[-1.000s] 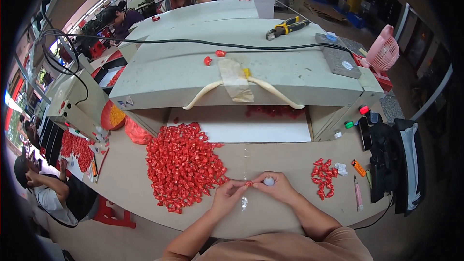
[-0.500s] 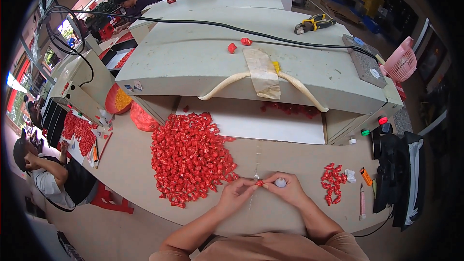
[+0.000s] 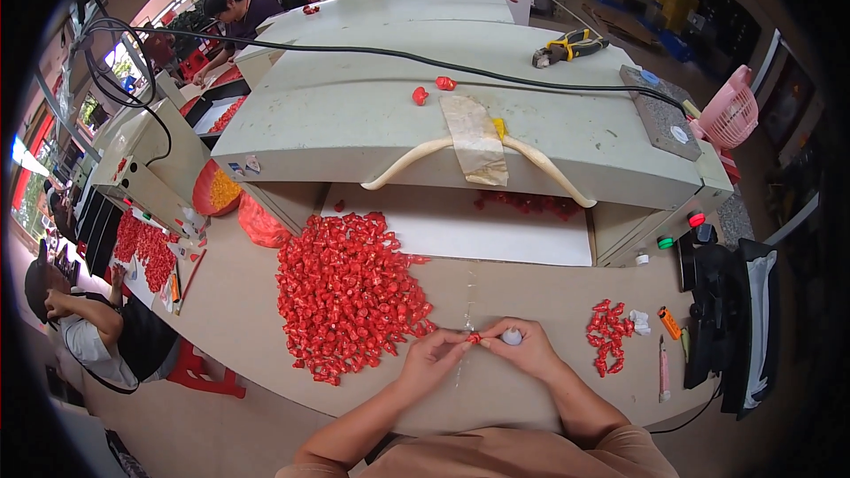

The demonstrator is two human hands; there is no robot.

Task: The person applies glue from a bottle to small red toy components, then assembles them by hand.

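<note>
A small glossy red piece [image 3: 475, 337] is pinched between the fingertips of my left hand [image 3: 428, 363] and my right hand [image 3: 531, 352], just above the table [image 3: 522, 288]. The fingers cover most of it, so its exact kind is unclear. Tucked in my right hand is also a whitish thing with a rounded end [image 3: 511, 336]; the rest of it is hidden. A large heap of similar red pieces [image 3: 341, 301] lies to the left of my left hand. Several more red pieces [image 3: 607, 336] are grouped right of my right hand.
Ahead stands a pale metal housing [image 3: 354, 115] with pliers [image 3: 567, 48] and a black cable on top. An orange lighter [image 3: 669, 323] and a pink cutter [image 3: 663, 370] lie at right. A red bag [image 3: 261, 219] sits behind the heap. Other people work beyond and at left.
Both hands stay at nearly the same place, still pinching the red piece. My view has shifted slightly. The person behind the housing has lowered a raised hand and stretched an arm to the right.
</note>
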